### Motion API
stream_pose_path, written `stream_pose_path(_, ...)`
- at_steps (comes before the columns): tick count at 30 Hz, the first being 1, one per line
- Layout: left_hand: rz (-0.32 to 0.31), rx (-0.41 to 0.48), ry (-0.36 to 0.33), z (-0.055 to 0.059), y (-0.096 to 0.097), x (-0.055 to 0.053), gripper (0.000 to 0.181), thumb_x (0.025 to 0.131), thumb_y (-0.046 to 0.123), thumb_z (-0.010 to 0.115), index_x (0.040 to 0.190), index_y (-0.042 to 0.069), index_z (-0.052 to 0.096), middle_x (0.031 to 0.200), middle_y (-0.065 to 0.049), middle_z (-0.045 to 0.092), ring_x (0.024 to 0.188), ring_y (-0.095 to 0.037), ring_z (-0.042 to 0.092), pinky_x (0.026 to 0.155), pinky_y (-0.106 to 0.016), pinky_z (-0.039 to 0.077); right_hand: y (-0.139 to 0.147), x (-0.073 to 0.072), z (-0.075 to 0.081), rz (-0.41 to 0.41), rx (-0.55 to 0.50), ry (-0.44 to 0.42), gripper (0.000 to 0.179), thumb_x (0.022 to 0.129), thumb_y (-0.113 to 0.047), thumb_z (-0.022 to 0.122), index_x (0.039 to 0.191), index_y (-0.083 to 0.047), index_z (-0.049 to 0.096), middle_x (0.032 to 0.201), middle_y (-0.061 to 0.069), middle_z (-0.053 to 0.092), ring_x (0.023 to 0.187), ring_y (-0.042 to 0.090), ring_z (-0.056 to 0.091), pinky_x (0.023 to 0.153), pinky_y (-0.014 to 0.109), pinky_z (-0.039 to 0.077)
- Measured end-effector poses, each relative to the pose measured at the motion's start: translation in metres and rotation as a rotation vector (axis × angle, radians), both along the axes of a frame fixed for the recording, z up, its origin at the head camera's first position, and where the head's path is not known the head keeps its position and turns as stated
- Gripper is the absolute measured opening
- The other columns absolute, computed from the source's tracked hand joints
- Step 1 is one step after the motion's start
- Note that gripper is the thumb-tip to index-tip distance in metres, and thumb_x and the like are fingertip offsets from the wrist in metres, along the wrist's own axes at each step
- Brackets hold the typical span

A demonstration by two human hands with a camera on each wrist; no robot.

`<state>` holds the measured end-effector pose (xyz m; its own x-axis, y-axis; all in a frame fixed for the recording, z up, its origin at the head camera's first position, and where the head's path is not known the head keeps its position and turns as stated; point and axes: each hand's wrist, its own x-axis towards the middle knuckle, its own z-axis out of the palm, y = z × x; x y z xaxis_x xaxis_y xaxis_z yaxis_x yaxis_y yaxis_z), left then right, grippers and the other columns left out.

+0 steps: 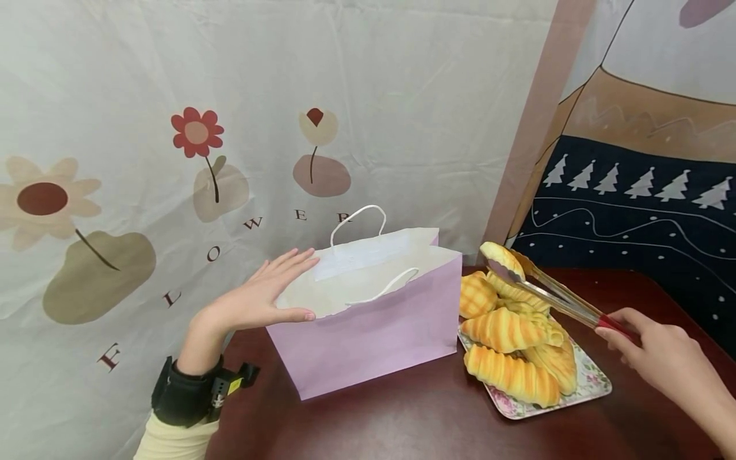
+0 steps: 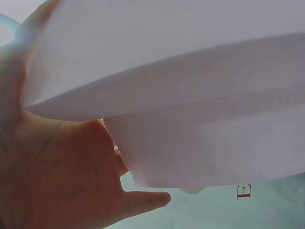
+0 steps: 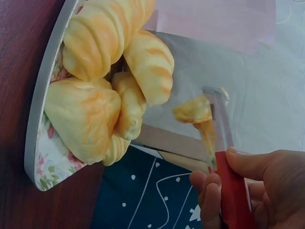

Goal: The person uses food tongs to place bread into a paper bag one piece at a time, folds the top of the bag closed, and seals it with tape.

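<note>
My left hand [image 1: 253, 300] lies against the left side of a lilac paper bag [image 1: 374, 345], fingers straight and thumb spread along the bag's open top. The left wrist view shows the palm [image 2: 62, 162] touching the bag's side. With my right hand [image 1: 669, 351] I grip the red handle of metal tongs [image 3: 233, 195]. Between the tongs' tips is a small bread roll [image 1: 501, 255], raised above a floral tray [image 1: 595, 383]. Several breads are piled there, among them a ridged roll [image 1: 512, 375] and a croissant-like bread [image 1: 505, 330].
Two white cord handles stand on the bag, the rear handle [image 1: 368, 207] upright. The tray is just right of the bag on a dark red table [image 1: 402, 421]. Behind hangs a pale cloth [image 1: 414, 115] with flowers; at right is a dark cloth [image 1: 632, 236] with printed trees.
</note>
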<state>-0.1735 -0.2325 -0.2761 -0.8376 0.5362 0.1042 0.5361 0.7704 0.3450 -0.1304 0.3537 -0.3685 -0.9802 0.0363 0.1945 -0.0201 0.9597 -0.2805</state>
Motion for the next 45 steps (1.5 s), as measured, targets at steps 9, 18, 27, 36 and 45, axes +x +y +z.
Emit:
stream_pose_path(9,0.001,0.002,-0.002,0.001,0.0,0.0,0.091,0.085,0.054,0.072,0.158,0.022,0.029,0.167,-0.002,0.023,0.156,-0.03,0.011,0.119,-0.071,0.005,-0.016,0.002,0.012,-0.018,-0.072,0.133,0.04,0.098,-0.029,0.064,0.119,0.004,0.056,0.074,0.013,0.07,0.057,0.013,0.057,0.046,0.02,0.041)
stream_pose_path(18,0.005,-0.001,-0.004,0.0,0.0,0.0,0.091,0.085,0.053,0.073,0.158,0.022,0.029,0.167,-0.003,0.023,0.156,-0.031,0.012,0.119,-0.071,0.004,-0.035,0.007,0.024,0.052,-0.202,0.303,0.028,0.096,-0.026,0.067,0.112,-0.004,0.062,0.073,0.004,0.068,0.053,-0.003,0.046,0.045,0.016,0.04)
stream_pose_path(27,0.004,-0.002,-0.003,0.0,0.0,-0.001,0.092,0.085,0.053,0.073,0.159,0.022,0.028,0.167,-0.002,0.023,0.156,-0.031,0.012,0.119,-0.071,0.004,-0.057,0.01,0.034,0.237,-0.438,0.288,0.011,0.096,-0.011,0.066,0.106,-0.013,0.063,0.069,-0.014,0.06,0.054,0.006,0.053,0.045,0.018,0.043)
stream_pose_path(36,0.007,-0.002,-0.003,0.0,0.0,0.0,0.092,0.085,0.053,0.073,0.159,0.024,0.027,0.167,-0.001,0.023,0.156,-0.031,0.011,0.119,-0.071,0.005,-0.08,0.01,0.04,0.398,-0.615,0.098,0.006,0.102,-0.01,0.055,0.106,-0.011,0.06,0.069,-0.004,0.06,0.056,0.015,0.052,0.045,0.03,0.042)
stream_pose_path(45,0.003,0.0,0.0,0.0,0.0,0.001,0.092,0.085,0.052,0.073,0.159,0.024,0.027,0.167,-0.003,0.024,0.156,-0.034,0.013,0.119,-0.071,0.005,-0.088,-0.001,0.033,0.591,-0.857,-0.159,0.02,0.106,-0.006,0.043,0.11,-0.016,0.059,0.076,-0.002,0.064,0.053,0.024,0.05,0.044,0.037,0.042)
